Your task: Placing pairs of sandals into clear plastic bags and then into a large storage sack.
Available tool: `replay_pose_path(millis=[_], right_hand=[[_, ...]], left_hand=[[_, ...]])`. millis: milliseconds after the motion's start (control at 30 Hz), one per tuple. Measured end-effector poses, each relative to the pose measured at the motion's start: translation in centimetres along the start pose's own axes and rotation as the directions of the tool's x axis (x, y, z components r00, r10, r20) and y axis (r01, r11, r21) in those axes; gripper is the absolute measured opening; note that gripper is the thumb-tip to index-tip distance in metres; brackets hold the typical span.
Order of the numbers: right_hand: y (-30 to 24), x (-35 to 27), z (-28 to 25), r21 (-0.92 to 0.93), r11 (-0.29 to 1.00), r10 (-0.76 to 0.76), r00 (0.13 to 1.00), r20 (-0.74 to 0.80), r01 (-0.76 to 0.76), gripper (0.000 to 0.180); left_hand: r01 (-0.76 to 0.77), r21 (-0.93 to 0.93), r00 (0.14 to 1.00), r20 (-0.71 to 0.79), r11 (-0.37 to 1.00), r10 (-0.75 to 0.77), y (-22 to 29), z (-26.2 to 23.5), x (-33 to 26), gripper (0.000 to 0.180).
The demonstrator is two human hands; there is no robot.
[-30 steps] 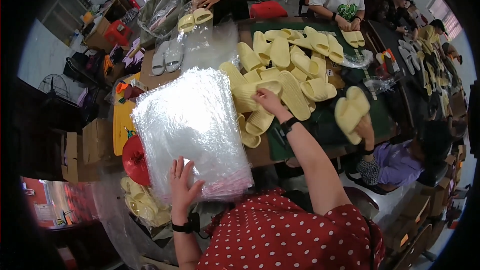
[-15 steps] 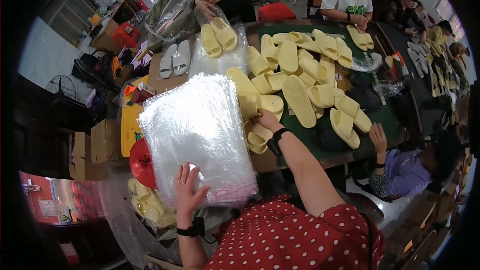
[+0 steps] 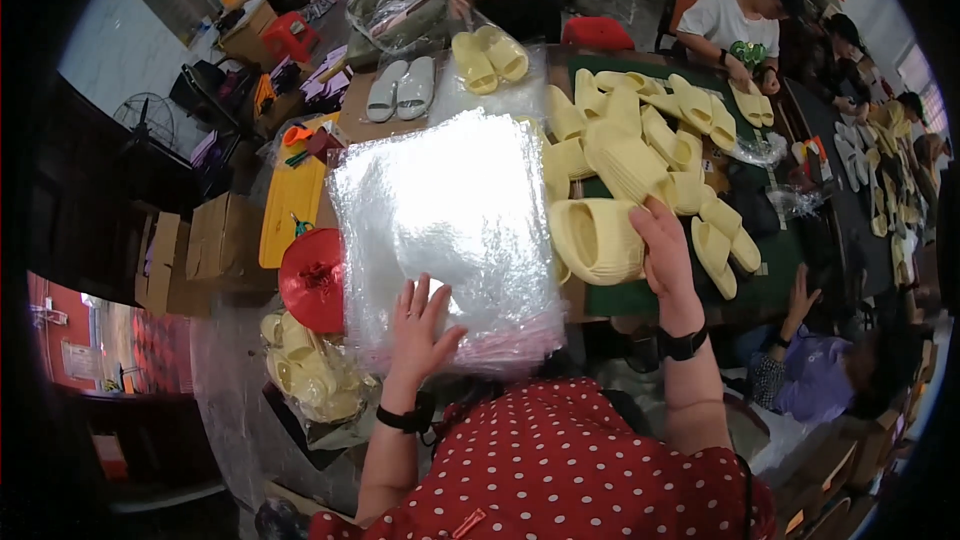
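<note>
My left hand (image 3: 422, 328) lies with spread fingers on the near part of a thick stack of clear plastic bags (image 3: 440, 230), whose lower edge looks pinkish. To the right, my right hand (image 3: 664, 252) grips a pale yellow slide slipper (image 3: 598, 242), thumb and fingers at its side. That slipper is raised above the table, its open strap toward me. Another yellow slipper (image 3: 622, 145) stands right behind it; whether my hand holds this one too I cannot tell. A heap of yellow slippers (image 3: 690, 105) spreads beyond on a green mat (image 3: 640, 302).
Left of the bags are a red roll (image 3: 312, 280), a yellow board (image 3: 292, 210) and cardboard boxes (image 3: 225, 240). Bagged yellow slippers (image 3: 305, 365) sit low at left. Grey slippers (image 3: 400, 88) lie at the far side. Co-workers handle slippers opposite; a co-worker's hand (image 3: 798, 295) is at right.
My right hand has moved right from the near left side of the heap, lifting a yellow slipper. My left hand stays on the bags. The whole view has shifted.
</note>
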State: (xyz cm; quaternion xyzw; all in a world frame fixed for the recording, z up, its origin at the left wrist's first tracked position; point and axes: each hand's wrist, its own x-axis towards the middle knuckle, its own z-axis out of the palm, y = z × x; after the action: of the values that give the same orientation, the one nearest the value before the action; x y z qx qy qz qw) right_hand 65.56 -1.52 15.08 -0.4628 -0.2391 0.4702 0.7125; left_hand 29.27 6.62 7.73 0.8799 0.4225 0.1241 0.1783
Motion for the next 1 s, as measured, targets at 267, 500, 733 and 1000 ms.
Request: replay_pose_path(millis=[267,500,733,1000], right_hand=[[3.0,-1.3,16.8,-0.316,0.94,-0.041,0.963,0.266,0.127,0.057],[12.4,3.4,19.2,-0.455,0.886,-0.072,0.997,0.042,0.083,0.082],[18.4,1.7,18.1,-0.792,0.478,-0.395,0.899,0.192,0.379,0.074],[17.1,-14.8,15.7,-0.705,0.432,-0.663,0.728,0.174,0.562,0.022]], left_hand=[[-0.054,0.054,0.999,0.003,0.997,0.054,-1.4,0.0,-1.0,0.072],[-0.13,0.077,0.989,-0.055,0.989,0.134,-1.6,1.8,-0.5,0.068],[-0.12,0.12,0.991,-0.039,0.985,0.126,-2.2,1.7,-0.8,0.068],[-0.257,-0.322,0.966,-0.104,0.911,0.236,-1.9,-0.7,-2.4,0.064]])
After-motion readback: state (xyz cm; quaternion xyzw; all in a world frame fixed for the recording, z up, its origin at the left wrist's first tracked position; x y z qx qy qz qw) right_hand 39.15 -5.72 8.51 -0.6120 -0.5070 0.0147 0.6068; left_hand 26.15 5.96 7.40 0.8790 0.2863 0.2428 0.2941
